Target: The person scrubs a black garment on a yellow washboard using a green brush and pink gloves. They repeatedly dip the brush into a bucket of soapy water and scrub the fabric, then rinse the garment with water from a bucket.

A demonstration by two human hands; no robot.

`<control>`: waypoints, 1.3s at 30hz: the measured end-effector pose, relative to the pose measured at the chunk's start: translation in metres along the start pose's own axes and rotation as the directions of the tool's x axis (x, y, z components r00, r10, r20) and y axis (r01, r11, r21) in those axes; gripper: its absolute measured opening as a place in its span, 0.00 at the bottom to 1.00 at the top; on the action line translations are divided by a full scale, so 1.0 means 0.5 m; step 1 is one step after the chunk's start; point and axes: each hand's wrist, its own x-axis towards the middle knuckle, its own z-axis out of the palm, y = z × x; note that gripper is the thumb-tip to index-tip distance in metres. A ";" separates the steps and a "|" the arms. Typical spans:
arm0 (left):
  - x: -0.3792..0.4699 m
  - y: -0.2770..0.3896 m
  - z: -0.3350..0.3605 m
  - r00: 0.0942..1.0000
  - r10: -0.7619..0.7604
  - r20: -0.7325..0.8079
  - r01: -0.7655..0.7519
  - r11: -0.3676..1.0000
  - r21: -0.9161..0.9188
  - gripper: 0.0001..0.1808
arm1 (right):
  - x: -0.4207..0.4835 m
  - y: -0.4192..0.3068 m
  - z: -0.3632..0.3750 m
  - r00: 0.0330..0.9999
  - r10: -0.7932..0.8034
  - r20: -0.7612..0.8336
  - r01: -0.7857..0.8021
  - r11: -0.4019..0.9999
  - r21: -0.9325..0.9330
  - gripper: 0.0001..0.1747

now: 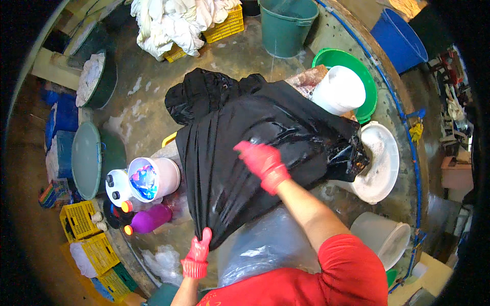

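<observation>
A large wet black cloth (229, 153) lies spread before me, bunched at its far left and soaked and shiny at its right end. My left hand (199, 248), in a pink rubber glove, grips the cloth's near-left edge and pulls it into folds. Over the middle of the cloth is my right hand (262, 160), gloved the same, its fingers curled around a small thing with a green bit showing; what it is cannot be told. Beside the cloth on the left stand a white bucket (172, 176) with a colourful packet and a purple bottle (153, 218) with an orange cap.
White cloths (168, 23) heap over yellow crates (226, 26). A green bin (287, 30), a white bucket (340, 90) in a green basin (369, 95), and a white tub (383, 160) stand around. Clear plastic (264, 248) covers my lap. Foam dots the wet floor.
</observation>
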 end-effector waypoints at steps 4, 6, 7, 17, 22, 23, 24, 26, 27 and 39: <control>-0.103 0.068 0.044 0.973 0.067 0.223 -0.134 0.944 0.300 0.36 | -0.085 0.198 -0.295 0.747 0.372 -0.550 -0.265 0.927 0.267 0.21; -0.053 0.024 0.054 0.908 0.389 0.155 -0.412 0.895 0.169 0.37 | -0.150 0.293 -0.360 0.725 0.266 -0.635 -0.313 0.949 0.041 0.22; -0.016 0.017 0.042 0.898 0.437 0.043 -0.437 0.879 0.189 0.38 | -0.178 0.350 -0.413 0.741 0.222 -0.634 -0.292 0.956 -0.007 0.24; 0.119 0.647 0.252 0.940 -0.074 -0.334 0.005 0.979 -0.201 0.50 | -0.020 0.170 -0.751 0.959 0.091 -0.270 -0.219 0.840 -0.496 0.27; 0.341 0.631 0.405 0.985 -0.009 -0.173 0.028 0.994 0.103 0.58 | 0.111 0.378 -0.670 0.821 0.468 -0.328 -0.547 0.809 -0.215 0.27; 0.328 0.627 0.412 0.992 -0.002 -0.123 0.012 0.997 0.077 0.56 | 0.113 0.433 -0.665 0.793 0.493 -0.358 -0.571 0.806 -0.154 0.26; 0.295 0.623 0.410 0.994 -0.035 -0.108 0.023 0.994 -0.108 0.54 | 0.107 0.481 -0.665 0.772 0.520 -0.366 -0.583 0.808 -0.082 0.26; 0.159 0.600 0.344 0.984 -0.167 -0.059 0.105 0.815 -0.569 0.50 | 0.086 0.526 -0.695 0.807 0.533 -0.255 -0.505 0.846 0.170 0.25; 0.101 0.573 0.285 0.983 -0.178 -0.049 0.095 0.715 -0.692 0.48 | 0.097 0.504 -0.707 0.881 0.464 -0.097 -0.395 0.832 0.390 0.25; 0.212 0.093 0.039 0.975 0.073 -0.209 -0.197 0.715 -0.671 0.34 | 0.049 -0.084 0.037 0.851 -0.524 0.021 0.473 0.750 -0.463 0.09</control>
